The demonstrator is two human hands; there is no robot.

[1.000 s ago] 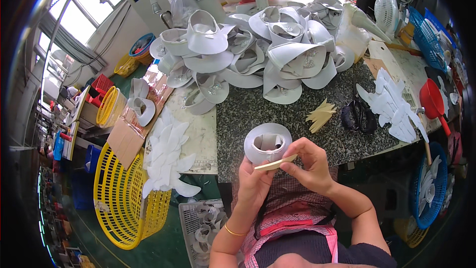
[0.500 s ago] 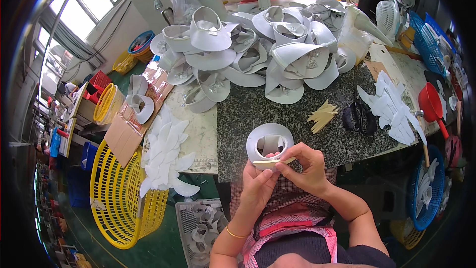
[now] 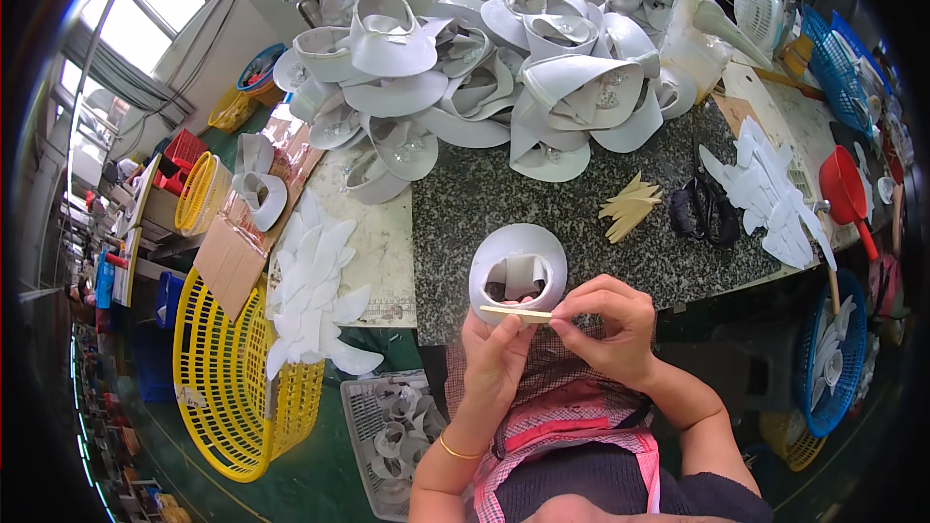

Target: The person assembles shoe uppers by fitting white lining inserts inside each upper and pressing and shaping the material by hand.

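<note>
My left hand (image 3: pixel 496 358) is closed on the near edge of a white ring-shaped piece (image 3: pixel 518 240) with a wide curved brim and an open middle. Fingertips show through its opening. A thin pale yellow strip (image 3: pixel 513 313) lies along the near rim, close to my left thumb. My right hand (image 3: pixel 612 329) pinches the right end of that strip between thumb and forefinger. Beyond it, on the speckled black stone slab (image 3: pixel 455 223), rests a small fan of similar yellow strips (image 3: pixel 630 205). A black bunched item (image 3: pixel 704 213) sits to their right.
A big heap of white brimmed pieces (image 3: pixel 392 58), some with clear beads, covers the far table. Flat white cut pieces lie left (image 3: pixel 315 281) and right (image 3: pixel 770 194). Yellow basket (image 3: pixel 194 368), grey crate (image 3: pixel 363 426) and red scoop (image 3: pixel 841 184) stand around. A person sits opposite.
The white piece is tipped so its opening shows more. My right fingers have slid toward the strip's right end, baring more of it. The whole view has shifted slightly.
</note>
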